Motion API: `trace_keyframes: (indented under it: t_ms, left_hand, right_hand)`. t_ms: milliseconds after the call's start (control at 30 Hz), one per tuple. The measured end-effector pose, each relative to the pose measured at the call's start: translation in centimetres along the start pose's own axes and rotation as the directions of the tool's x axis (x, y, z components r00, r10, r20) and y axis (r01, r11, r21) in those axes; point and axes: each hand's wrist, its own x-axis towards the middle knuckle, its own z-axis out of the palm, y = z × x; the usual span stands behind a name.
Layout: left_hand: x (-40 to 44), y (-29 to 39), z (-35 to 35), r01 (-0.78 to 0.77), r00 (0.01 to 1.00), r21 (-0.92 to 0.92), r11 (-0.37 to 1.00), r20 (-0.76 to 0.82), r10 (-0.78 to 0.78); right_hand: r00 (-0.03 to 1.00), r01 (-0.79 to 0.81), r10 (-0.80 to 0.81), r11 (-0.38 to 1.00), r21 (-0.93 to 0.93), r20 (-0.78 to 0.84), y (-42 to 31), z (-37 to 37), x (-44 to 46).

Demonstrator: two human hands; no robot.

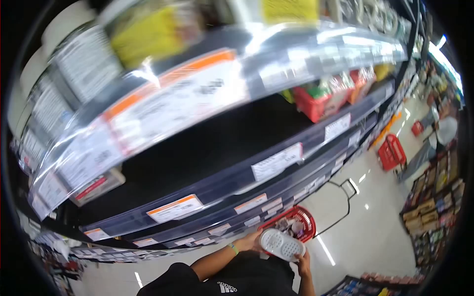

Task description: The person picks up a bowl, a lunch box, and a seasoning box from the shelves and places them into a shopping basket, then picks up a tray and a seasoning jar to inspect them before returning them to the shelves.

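Note:
Both my hands are on a pale grey-white oblong plastic item [282,244] with two rounded sections dotted with small holes; its exact kind is unclear. My left hand [249,241], with a greenish band at the wrist, grips its left end. My right hand [302,262] has its fingers closed at the lower right end. Just beyond the item, a red shopping basket [307,222] holds several small things that are hard to make out. The item covers part of the basket's near side.
Dark store shelving with price labels [277,162] spans the view close in front. Jars [86,64] and red packs [323,101] stand on it. A black wire handle frame [349,190] extends from the basket. Right, a person [428,148] is near another red basket [391,153] in the aisle.

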Motion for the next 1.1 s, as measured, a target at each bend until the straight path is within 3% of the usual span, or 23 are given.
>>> trace_keyframes:
  t_ms: [100,167,233,333,433,500,533,567,633,667,800,867,900,933,967,1000,1033,1067,1100]
  left_hand:
    - [-3.8,1.1,1.4,0.004,1.000,0.019,1.000,0.009,-0.005]
    - [-5.5,1.4,1.8,0.018,0.999,0.013,1.000,-0.034,-0.017]
    - [-6.2,1.5,1.4,-0.046,0.999,0.025,0.999,-0.028,0.046]
    - [-6.8,2.0,1.1,-0.146,0.989,0.056,0.988,0.022,0.144]
    - [-6.5,2.4,0.9,-0.134,0.990,-0.026,0.991,0.036,0.135]
    - [-8.7,3.7,2.7,-0.174,0.984,0.050,0.983,-0.032,0.176]
    - [-9.4,4.2,3.3,-0.156,0.985,0.075,0.985,-0.060,0.161]
    - [-9.2,3.9,3.2,-0.156,0.986,0.076,0.985,-0.053,0.160]
    - [-8.9,4.0,3.3,-0.223,0.970,0.165,0.961,-0.062,0.236]
    - [-9.0,4.2,3.6,-0.246,0.963,0.196,0.949,-0.062,0.262]
    - [-12.7,5.5,6.7,-0.425,0.868,0.405,0.810,-0.073,0.492]
    - [-14.0,5.6,7.6,-0.481,0.828,0.463,0.744,-0.041,0.560]
    - [-14.6,5.8,8.0,-0.584,0.754,0.482,0.653,0.026,0.656]
    - [-15.8,6.2,8.9,-0.676,0.667,0.492,0.549,0.090,0.740]
    - [-17.3,6.4,9.7,-0.675,0.664,0.490,0.551,0.080,0.743]
    - [-19.8,7.2,11.4,-0.712,0.605,0.540,0.448,0.150,0.782]
    - [-21.2,7.9,12.3,-0.742,0.542,0.580,0.336,0.223,0.810]
    - [-21.7,8.1,11.9,-0.699,0.533,0.682,0.214,0.298,0.792]
    - [-22.9,8.3,12.7,-0.700,0.526,0.682,0.214,0.289,0.800]
  right_hand:
    - [0.994,0.027,-0.026,1.000,-0.006,0.102,-1.4,1.6,-0.3]
    - [0.977,0.133,-0.115,0.987,-0.091,0.181,-1.4,2.4,0.3]
    - [0.964,0.163,-0.142,0.984,-0.078,0.224,-4.0,4.2,-0.9]
    - [0.969,0.092,-0.092,0.996,0.008,0.228,-6.4,6.3,-2.0]
    - [0.969,0.065,-0.082,0.995,0.081,0.232,-5.5,5.9,-1.6]
    - [0.957,-0.021,-0.026,0.987,0.156,0.290,-5.0,5.1,-1.3]
    - [0.924,0.029,-0.076,0.991,0.128,0.375,-5.4,5.6,-1.5]
    - [0.926,0.034,-0.078,0.992,0.126,0.370,-5.8,5.9,-1.8]
    - [0.948,-0.082,0.065,0.996,0.042,0.311,-7.4,6.8,-2.7]
    - [0.939,-0.100,0.062,0.990,0.097,0.339,-8.4,7.3,-3.7]
    - [0.940,-0.182,0.158,0.982,0.054,0.303,-11.4,8.3,-5.6]
    - [0.975,-0.045,0.064,0.995,-0.095,0.211,-12.1,9.0,-6.1]
    - [0.974,-0.046,0.066,0.994,-0.096,0.216,-12.5,9.2,-6.3]
    - [0.944,0.122,-0.107,0.992,-0.029,0.311,-13.2,9.3,-6.7]
    - [0.930,0.115,-0.160,0.982,0.152,0.331,-14.1,9.5,-7.2]
    - [0.913,0.095,-0.213,0.940,0.327,0.349,-15.2,9.8,-7.9]
    - [0.910,0.089,-0.207,0.944,0.319,0.360,-16.4,10.1,-8.2]
    - [0.883,0.179,-0.287,0.937,0.299,0.371,-17.6,10.4,-8.5]
    - [0.847,0.270,-0.366,0.921,0.281,0.385,-19.0,10.9,-8.9]
